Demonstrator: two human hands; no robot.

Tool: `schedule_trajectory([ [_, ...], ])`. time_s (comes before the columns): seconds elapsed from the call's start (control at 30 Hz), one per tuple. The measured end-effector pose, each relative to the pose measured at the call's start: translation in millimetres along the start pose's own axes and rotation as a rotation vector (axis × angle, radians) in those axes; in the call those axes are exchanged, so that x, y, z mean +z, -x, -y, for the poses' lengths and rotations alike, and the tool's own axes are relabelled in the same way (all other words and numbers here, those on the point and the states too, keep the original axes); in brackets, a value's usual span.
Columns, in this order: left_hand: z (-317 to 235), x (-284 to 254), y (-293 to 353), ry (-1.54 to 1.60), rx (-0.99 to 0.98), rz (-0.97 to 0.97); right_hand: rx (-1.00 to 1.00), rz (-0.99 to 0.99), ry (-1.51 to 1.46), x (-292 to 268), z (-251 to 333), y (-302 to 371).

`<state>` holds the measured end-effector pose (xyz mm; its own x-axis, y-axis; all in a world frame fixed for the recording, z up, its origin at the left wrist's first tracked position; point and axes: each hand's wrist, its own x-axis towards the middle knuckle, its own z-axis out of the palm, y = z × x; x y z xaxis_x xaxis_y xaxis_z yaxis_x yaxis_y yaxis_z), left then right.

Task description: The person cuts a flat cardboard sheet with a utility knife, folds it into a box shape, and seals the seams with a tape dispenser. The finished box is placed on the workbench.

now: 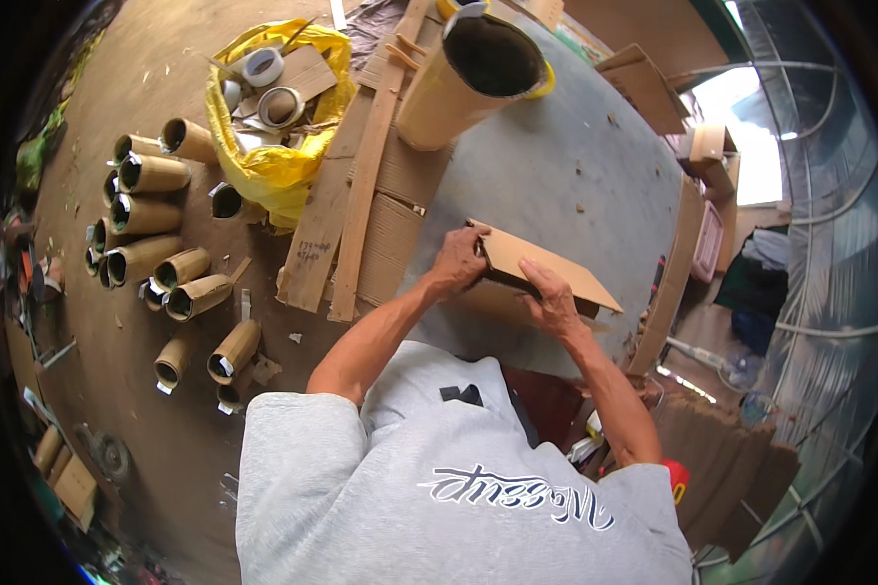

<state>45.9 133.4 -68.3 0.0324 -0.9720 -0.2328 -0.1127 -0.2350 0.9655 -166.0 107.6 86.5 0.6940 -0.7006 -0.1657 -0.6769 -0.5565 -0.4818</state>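
head view: left hand (459, 261) and right hand (554, 300) angle inward, each grip clamped on a cardboard box (560, 263).

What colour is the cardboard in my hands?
The cardboard is light brown, seen in the head view.

Location type: workshop, indicated by cardboard tubes (156, 174) on the floor (98, 380), wooden boards (366, 210) and tape rolls (262, 82).

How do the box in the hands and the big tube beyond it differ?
The box has flat sides; the big tube is round. The box is held by the left hand and right hand; the big tube is touched by neither. Both are brown and look like cardboard.
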Motion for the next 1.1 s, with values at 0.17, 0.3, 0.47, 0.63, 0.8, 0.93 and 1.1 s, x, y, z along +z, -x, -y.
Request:
schedule_trajectory([
  [0.17, -3, -3, -4, 0.099, 0.131, -0.021, 0.005, -0.046, 0.006, 2, 0, 0],
  [0.3, -16, -6, 2, 0.156, 0.007, 0.022, 0.022, -0.101, 0.015, 10, 0, 4],
  [0.47, -8, -28, 9, -0.124, 0.051, 0.060, 0.000, -0.168, 0.009, 16, -2, 3],
  [0.63, -105, -44, 32, -0.534, 0.708, 0.215, 0.013, -0.237, -0.003, 30, -7, 13],
  [0.8, -101, -8, 25, -0.623, 0.746, 0.229, -0.113, -0.381, 0.006, 31, -12, 12],
  [0.93, -100, -6, 27, -0.717, 0.752, 0.218, -0.004, -0.425, 0.122, 9, -18, 35],
  [1.1, -103, 1, 26, -0.761, 0.745, 0.281, 0.082, -0.582, 0.125, 16, -64, 84],
])
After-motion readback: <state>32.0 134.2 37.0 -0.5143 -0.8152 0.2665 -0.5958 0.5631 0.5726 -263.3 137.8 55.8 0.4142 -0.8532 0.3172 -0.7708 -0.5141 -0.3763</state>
